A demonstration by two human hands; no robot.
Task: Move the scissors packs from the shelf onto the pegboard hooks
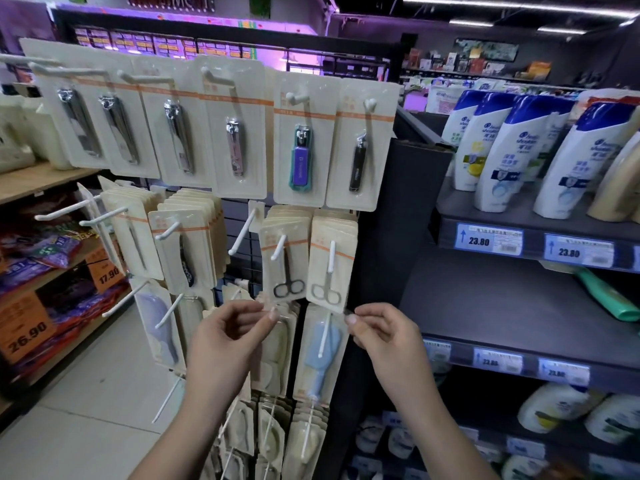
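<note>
Two stacks of scissors packs hang side by side on white pegboard hooks: black-handled scissors point(284, 261) on the left hook and silver-handled scissors point(329, 268) on the right hook. My left hand point(239, 327) pinches the bottom edge of the black-handled pack with thumb and fingers. My right hand point(377, 329) pinches the lower right corner of the silver-handled pack. Both front packs sit on their hooks point(331, 256).
Nail clipper packs point(301, 150) fill the top row. An empty hook point(242, 233) juts out left of the scissors. Brush packs point(320, 355) hang below. A dark shelf point(526, 306) on the right holds shampoo bottles point(498, 147) and a green item point(609, 299).
</note>
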